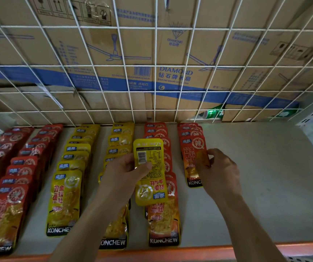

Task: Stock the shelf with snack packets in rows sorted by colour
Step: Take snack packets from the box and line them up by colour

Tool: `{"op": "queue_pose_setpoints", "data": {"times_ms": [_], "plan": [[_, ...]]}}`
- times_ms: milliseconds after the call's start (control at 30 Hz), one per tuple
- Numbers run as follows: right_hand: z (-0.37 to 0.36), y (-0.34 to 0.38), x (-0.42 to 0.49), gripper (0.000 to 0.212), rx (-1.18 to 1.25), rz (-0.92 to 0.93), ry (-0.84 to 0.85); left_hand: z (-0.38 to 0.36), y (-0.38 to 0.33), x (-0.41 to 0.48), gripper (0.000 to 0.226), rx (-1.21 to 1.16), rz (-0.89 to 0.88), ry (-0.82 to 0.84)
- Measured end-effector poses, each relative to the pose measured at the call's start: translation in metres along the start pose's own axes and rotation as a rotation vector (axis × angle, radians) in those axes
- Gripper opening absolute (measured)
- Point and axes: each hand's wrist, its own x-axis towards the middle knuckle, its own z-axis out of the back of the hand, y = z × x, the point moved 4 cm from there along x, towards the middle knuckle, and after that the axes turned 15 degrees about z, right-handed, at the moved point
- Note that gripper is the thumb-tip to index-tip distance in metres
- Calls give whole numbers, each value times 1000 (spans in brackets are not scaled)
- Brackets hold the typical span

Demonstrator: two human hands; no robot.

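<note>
Shelf [268, 195], orange front edge. Left grip [121, 173] pinching a yellow packet [150, 148], back side up, held over the fifth row. Right grip [219, 171] pinching the front red packet [192, 157] of the sixth row. Rows left to right: two red, two yellow, two red. Wire mesh [154, 72] behind, then cardboard boxes [170, 44].

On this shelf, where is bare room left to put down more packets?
The shelf is bare right of the last orange row, from the wire grid to the front edge, and in front of that short row. Left of it, five rows lie crowded.
</note>
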Motion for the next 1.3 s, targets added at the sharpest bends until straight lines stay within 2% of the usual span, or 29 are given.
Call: {"op": "queue_pose_setpoints", "data": {"times_ms": [233,467,567,833,1167,1300], "plan": [[-3,-1,1,45,-37,-25,8,2,-1,-1,17,-42,10,8],[-9,15,7,90,-149,-28,54,5,-2,-4,15,-37,-12,-10],[-16,22,12,99,-209,-9,76,4,-3,-7,15,-72,-16,-12],[-23,23,10,92,-203,-2,48,6,-4,-10,15,-68,-32,-32],[-12,22,2,96,-158,-15,-4,7,-3,-12,14,-52,-42,-49],[3,26,-5,75,-123,25,-89,10,-1,-10,14,-28,-48,-58]]}}
